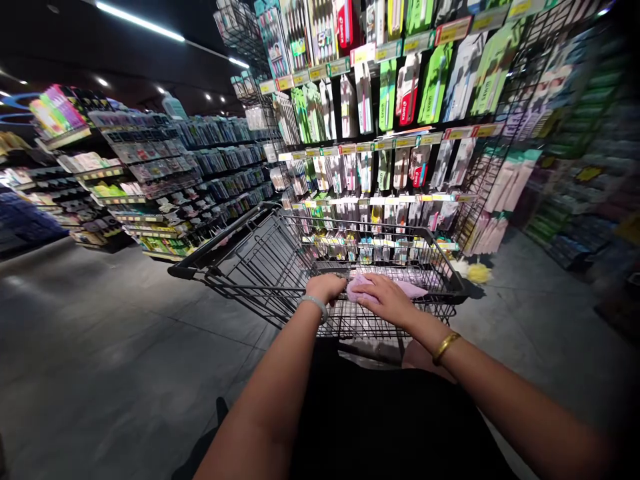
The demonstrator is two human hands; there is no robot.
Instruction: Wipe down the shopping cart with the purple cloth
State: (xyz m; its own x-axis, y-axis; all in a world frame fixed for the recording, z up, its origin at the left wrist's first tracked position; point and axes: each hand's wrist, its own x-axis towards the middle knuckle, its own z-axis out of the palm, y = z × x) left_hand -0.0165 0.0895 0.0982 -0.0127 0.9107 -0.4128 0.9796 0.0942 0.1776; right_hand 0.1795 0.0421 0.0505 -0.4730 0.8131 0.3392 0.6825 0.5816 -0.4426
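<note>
A black wire shopping cart (240,291) stands sideways in front of me. My left hand (325,288), with a pale bangle at its wrist, is closed over the near top rim of the basket; its fingertips are partly hidden. Just to its right, my right hand (385,300) wears a gold bracelet and presses a pale pink cloth (414,289) against the same rim. The cloth bunches under the fingers, and a tapered end sticks out to the right. Its exact kind cannot be made out.
Behind the cart rises a rack of packaged toothbrushes (385,93) with price strips. More stocked shelves (145,160) stand to the left across the grey floor (150,340). Stacked goods (575,180) line the right side. A pale yellow round item (479,272) is low beside the cart.
</note>
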